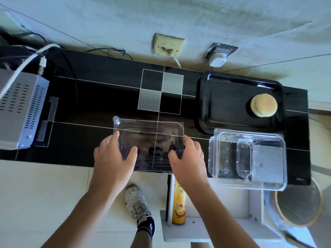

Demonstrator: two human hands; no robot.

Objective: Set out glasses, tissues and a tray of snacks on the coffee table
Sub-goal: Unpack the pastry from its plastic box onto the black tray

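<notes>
Both hands, left [114, 151] and right [188, 154], are gripping the clear plastic container [148, 140] by its short sides at the bench's [89, 97] near edge; keeping it level matters; the black tray [207, 111] is holding one bun [263, 105] nearby

A perforated metal box [21, 108] sits at the counter's [100, 90] left end. Two wall sockets [168, 44] lie beyond its far edge. A yellow can [179, 203] stands on the low shelf [215, 228] below.

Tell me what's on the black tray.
On the black tray sits one round pale bun near its right end. The rest shows bare glossy surface; nothing covers it.
</notes>
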